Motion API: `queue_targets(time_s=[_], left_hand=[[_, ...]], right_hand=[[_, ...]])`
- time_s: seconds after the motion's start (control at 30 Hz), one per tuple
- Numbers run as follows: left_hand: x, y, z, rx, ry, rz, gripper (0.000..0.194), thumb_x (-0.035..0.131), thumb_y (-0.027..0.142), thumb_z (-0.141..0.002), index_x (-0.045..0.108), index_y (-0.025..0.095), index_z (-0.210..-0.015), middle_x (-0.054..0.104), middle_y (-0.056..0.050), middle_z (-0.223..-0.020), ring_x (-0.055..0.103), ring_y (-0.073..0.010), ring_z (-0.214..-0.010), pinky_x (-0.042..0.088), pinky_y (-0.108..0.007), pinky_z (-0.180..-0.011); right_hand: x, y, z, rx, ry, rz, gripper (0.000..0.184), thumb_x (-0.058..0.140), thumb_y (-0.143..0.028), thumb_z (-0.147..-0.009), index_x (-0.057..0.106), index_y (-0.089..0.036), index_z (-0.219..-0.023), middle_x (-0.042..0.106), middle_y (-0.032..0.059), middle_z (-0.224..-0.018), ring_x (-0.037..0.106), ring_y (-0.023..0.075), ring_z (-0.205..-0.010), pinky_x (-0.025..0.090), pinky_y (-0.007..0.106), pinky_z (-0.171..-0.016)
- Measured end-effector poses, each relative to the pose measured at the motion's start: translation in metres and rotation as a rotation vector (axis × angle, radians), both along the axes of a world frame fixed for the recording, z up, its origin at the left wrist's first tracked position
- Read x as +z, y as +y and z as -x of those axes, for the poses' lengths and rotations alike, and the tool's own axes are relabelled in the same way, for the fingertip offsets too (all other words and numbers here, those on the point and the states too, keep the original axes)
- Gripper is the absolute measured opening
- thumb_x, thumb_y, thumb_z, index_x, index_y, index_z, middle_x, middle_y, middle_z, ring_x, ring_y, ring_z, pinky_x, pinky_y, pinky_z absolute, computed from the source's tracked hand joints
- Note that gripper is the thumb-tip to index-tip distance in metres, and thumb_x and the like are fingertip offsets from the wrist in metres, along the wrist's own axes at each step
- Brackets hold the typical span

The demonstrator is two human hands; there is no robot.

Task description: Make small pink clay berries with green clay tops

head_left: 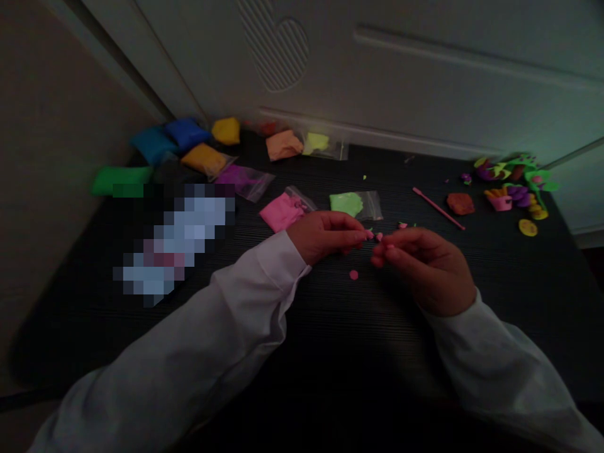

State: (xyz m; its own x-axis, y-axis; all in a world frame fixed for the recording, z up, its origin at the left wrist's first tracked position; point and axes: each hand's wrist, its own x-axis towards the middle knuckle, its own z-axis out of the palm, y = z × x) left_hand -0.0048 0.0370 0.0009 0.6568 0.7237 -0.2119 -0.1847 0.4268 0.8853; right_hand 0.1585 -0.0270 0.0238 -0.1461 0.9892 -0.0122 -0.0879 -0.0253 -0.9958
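Observation:
My left hand is closed in a pinch, its thumb and forefinger on a small pink clay piece. Close by on the right, my right hand also pinches a bit of pink clay between thumb and fingers. Another tiny pink piece shows in the gap between the hands; whether it is held or lies on the table I cannot tell. A flat pink disc lies on the dark table just below. Behind my right fingertips is a small pink and green piece.
Bags of pink clay and light green clay lie behind my hands. A pink modelling stick and a reddish-brown lump are right. Colourful clay figures fill the far right corner. Several clay packs line the back left.

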Motion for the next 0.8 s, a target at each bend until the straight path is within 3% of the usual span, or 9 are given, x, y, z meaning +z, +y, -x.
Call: queue_targets(time_s=[0.17, 0.37, 0.57, 0.8], left_hand=[[-0.0002, 0.0001, 0.0002, 0.007, 0.015, -0.001, 0.014, 0.063, 0.022, -0.061, 0.059, 0.012, -0.070, 0.055, 0.003, -0.059, 0.044, -0.0036, -0.050, 0.032, -0.021, -0.053], [-0.0001, 0.0000, 0.0002, 0.003, 0.000, -0.002, 0.013, 0.063, 0.021, -0.061, 0.059, 0.013, -0.070, 0.056, 0.003, -0.059, 0.046, -0.0042, -0.052, 0.033, -0.021, -0.053], [0.0018, 0.0001, -0.0004, 0.006, 0.025, 0.018, 0.014, 0.064, 0.021, -0.060, 0.058, 0.012, -0.069, 0.056, 0.003, -0.058, 0.045, -0.0040, -0.051, 0.032, -0.021, -0.053], [-0.0009, 0.0005, 0.0000, 0.005, 0.003, 0.009, 0.014, 0.063, 0.022, -0.061, 0.059, 0.013, -0.070, 0.055, 0.003, -0.058, 0.044, -0.0035, -0.050, 0.031, -0.021, -0.052]], right_hand=[[0.0002, 0.0016, -0.0017, -0.055, -0.063, -0.056, 0.013, 0.064, -0.016, -0.064, 0.057, -0.021, -0.073, 0.063, -0.0037, -0.070, 0.060, 0.0086, -0.063, 0.051, 0.024, -0.063], [-0.0015, 0.0005, -0.0007, -0.027, -0.020, -0.027, 0.014, 0.055, -0.019, -0.074, 0.060, -0.025, -0.086, 0.065, -0.0037, -0.075, 0.060, 0.0088, -0.069, 0.050, 0.026, -0.068], [-0.0022, 0.0010, -0.0036, -0.067, -0.102, -0.065, 0.012, 0.051, -0.030, -0.077, 0.060, -0.022, -0.075, 0.061, -0.0026, -0.064, 0.057, 0.0097, -0.061, 0.048, 0.029, -0.066], [-0.0007, 0.0027, -0.0048, -0.046, -0.014, -0.016, 0.013, 0.048, -0.030, -0.078, 0.059, -0.025, -0.082, 0.060, -0.0021, -0.067, 0.056, 0.0097, -0.060, 0.047, 0.026, -0.059]])
